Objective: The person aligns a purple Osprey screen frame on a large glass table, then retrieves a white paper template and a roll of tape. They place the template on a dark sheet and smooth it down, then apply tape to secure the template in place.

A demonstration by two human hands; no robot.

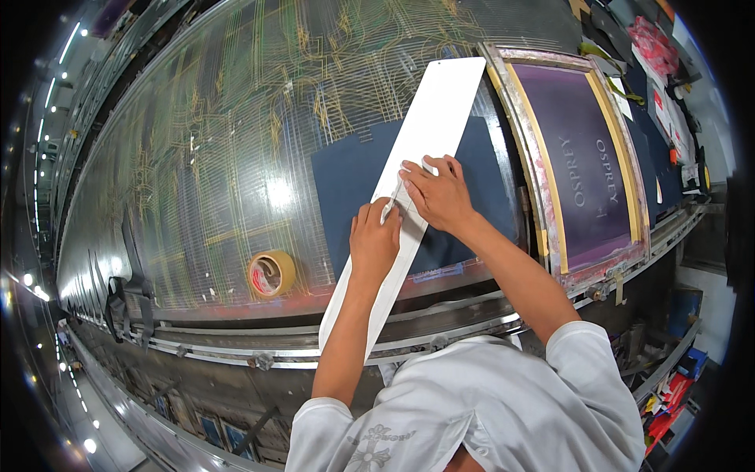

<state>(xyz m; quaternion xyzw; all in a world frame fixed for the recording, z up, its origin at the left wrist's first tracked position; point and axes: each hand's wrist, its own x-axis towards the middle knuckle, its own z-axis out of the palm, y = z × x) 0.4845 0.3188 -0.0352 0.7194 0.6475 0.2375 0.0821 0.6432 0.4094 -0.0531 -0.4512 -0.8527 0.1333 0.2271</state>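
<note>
Long white strip point(409, 181) pressed flat onto dark fabric point(350, 185) by left hand point(374, 242) and right hand point(436, 193); a small tool point(391, 206) is pinched between them.

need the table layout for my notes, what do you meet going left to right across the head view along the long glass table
black straps hanging at the table edge → yellow roll of tape → dark blue fabric sheet → left hand → right hand, both on the long white strip → wooden-framed purple printing screen
</note>
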